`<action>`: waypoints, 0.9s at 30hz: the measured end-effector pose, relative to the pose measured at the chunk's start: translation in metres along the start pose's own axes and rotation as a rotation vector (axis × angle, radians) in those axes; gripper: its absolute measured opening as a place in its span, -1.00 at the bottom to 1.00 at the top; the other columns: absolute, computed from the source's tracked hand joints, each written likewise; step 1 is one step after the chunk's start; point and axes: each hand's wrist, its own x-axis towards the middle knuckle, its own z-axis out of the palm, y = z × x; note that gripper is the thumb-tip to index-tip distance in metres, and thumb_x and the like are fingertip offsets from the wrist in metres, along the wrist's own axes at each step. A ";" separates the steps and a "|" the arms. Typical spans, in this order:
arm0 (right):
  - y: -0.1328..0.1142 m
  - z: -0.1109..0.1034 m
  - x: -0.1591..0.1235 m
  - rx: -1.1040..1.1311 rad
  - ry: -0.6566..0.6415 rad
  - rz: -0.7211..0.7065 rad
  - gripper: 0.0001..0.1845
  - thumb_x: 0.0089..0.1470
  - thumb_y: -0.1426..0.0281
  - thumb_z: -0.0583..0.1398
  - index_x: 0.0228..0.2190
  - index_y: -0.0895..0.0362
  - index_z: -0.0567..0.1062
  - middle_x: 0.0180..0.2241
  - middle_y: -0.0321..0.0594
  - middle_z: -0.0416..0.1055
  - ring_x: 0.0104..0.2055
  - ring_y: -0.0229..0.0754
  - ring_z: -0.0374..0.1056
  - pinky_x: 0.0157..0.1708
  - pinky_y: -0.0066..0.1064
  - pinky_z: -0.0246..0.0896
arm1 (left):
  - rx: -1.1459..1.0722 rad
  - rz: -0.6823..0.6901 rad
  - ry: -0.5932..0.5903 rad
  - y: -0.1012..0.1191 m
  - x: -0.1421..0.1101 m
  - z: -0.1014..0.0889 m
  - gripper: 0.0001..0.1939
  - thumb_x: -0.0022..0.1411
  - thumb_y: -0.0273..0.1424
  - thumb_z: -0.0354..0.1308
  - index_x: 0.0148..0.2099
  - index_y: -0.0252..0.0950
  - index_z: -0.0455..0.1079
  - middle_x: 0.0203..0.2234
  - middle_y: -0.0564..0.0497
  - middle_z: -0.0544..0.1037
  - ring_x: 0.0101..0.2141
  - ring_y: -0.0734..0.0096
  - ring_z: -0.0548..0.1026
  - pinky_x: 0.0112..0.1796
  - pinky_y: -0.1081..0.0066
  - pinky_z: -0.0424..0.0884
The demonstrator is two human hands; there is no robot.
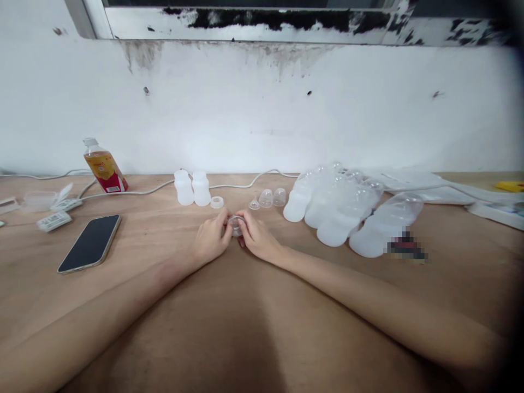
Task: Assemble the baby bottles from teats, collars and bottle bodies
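My left hand and my right hand meet at the middle of the table. Between their fingertips is a clear round bottle part, partly covered by the fingers, so its exact shape is hard to see. Just beyond my left hand lies a white screw ring. Two white baby bottle bodies stand upright beside it, without tops. Past my right hand sit a clear bottle nipple and two clear dome caps.
Several capped baby bottles lie grouped at the right. A phone, small white boxes and a drink bottle are at the left. A white cable runs along the wall; plastic bags lie behind the bottles.
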 end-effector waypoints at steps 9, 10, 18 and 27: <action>-0.001 0.002 0.000 -0.095 0.034 0.079 -0.93 0.04 0.48 -0.06 -0.42 0.13 0.20 -0.67 -0.38 0.23 -0.65 -0.33 0.19 -0.54 -0.50 0.05 | 0.080 -0.007 -0.050 -0.001 0.003 0.003 -0.90 0.15 -0.34 -0.13 -0.30 -0.21 0.16 -0.53 0.10 0.44 -0.52 0.40 0.41 -0.50 0.48 0.19; -0.001 0.001 0.000 -0.105 0.036 0.089 -0.93 0.04 0.48 -0.05 -0.42 0.13 0.20 -0.67 -0.38 0.23 -0.65 -0.33 0.19 -0.54 -0.50 0.04 | 0.071 -0.011 -0.061 -0.001 0.004 0.003 -0.90 0.15 -0.34 -0.13 -0.30 -0.21 0.16 -0.53 0.10 0.44 -0.50 0.40 0.42 -0.49 0.48 0.20; 0.003 -0.004 -0.001 -0.081 -0.007 0.013 -0.89 0.09 0.41 -0.09 -0.32 0.14 0.18 -0.59 -0.35 0.26 -0.58 -0.30 0.22 -0.46 -0.47 0.08 | 0.074 -0.010 -0.092 0.000 0.003 0.001 -0.83 0.21 -0.32 -0.24 -0.20 -0.23 0.09 -0.42 0.03 0.46 -0.40 0.29 0.45 -0.47 0.41 0.24; 0.007 0.000 -0.001 -0.173 0.021 -0.040 -0.89 0.08 0.46 -0.12 -0.34 0.15 0.17 -0.44 -0.20 0.31 -0.44 -0.23 0.27 -0.45 -0.43 0.08 | 0.200 -0.008 -0.117 0.006 0.001 -0.001 -0.79 0.23 -0.32 -0.27 -0.14 -0.24 0.09 -0.40 0.03 0.49 -0.41 0.28 0.48 -0.49 0.43 0.23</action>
